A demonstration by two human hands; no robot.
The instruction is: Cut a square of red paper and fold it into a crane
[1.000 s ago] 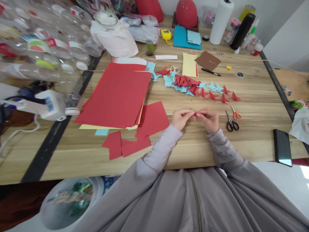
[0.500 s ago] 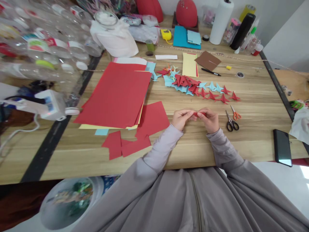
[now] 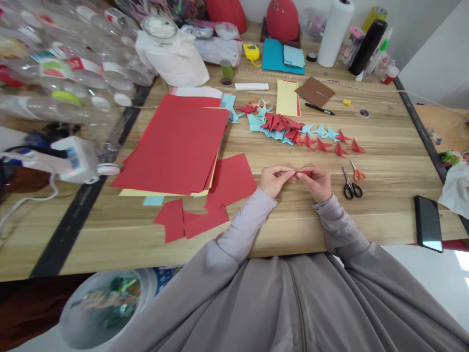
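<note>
Between my two hands is a small piece of folded red paper (image 3: 303, 173), mostly covered by fingers. My left hand (image 3: 275, 180) pinches its left end between thumb and fingers. On the other end, my right hand (image 3: 318, 182) is closed in a pinch too. Both hands are just above the wooden table, close together. Beyond them lie rows of folded paper cranes, red (image 3: 321, 144) and light blue (image 3: 321, 130). To the left is a large stack of red paper sheets (image 3: 179, 142), with cut red pieces (image 3: 207, 222) in front of it.
Black scissors (image 3: 352, 189) and orange scissors (image 3: 358, 173) lie right of my hands, with a phone (image 3: 428, 222) near the right edge. A black pen (image 3: 320, 109), brown paper (image 3: 315, 92) and yellow tape measure (image 3: 251, 53) are farther back. Plastic bottles (image 3: 84, 73) pile up at left.
My right thumb has shifted slightly on the folded red paper, and a little more of the paper shows. Both hands stay in nearly the same place.
</note>
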